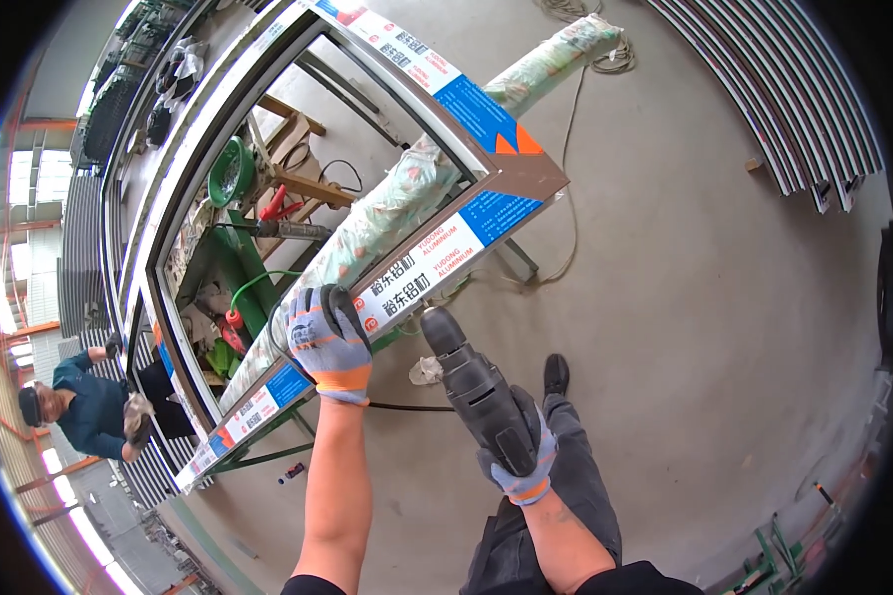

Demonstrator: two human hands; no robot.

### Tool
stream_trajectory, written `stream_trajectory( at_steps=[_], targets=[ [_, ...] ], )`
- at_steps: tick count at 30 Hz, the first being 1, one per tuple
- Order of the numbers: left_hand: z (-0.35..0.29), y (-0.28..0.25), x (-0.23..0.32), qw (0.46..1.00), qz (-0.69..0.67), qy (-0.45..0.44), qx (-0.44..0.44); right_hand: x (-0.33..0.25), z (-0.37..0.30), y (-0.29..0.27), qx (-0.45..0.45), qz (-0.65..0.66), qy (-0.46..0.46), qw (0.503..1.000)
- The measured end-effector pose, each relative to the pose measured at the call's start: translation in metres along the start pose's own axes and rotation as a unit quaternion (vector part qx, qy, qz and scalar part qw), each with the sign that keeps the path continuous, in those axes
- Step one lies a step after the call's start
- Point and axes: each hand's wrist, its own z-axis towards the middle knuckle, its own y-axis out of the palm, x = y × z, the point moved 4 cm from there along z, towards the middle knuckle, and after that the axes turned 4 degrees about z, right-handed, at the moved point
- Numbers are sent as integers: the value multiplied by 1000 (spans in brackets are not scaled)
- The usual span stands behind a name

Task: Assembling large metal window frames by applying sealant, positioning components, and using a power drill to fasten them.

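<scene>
Closest to me, the right hand [519,458] in its grey glove is wrapped tight around the grip of a black power drill [474,387], nose tipped up against the lower rail of the aluminium window frame [419,281], which lies flat on padded supports [387,213] so the rail sits at working height. Left hand [325,339], fingers curled over that same rail just beside the drill, looks to be pinning it steady. Another person [87,409] stands at the frame's far end, gloved hand near it.
</scene>
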Motion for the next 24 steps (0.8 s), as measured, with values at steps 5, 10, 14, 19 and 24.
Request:
stream_trajectory(
  at_steps=[5,10,14,19,24],
  targets=[
    [-4,3,-2,1000,3,10,24,-7,2,3,6,21,-20,1000],
    [-3,4,-5,1000,0,-9,-24,-1,3,2,-4,-84,-56,995],
    [-4,4,-6,999,-15,-20,-28,-2,4,0,-7,-144,-87,986],
    [-3,5,-6,999,-19,-26,-42,-4,6,1,-5,-145,-110,983],
    [-3,5,-8,999,-8,-18,-39,-8,10,1,-25,-210,-163,964]
  ],
)
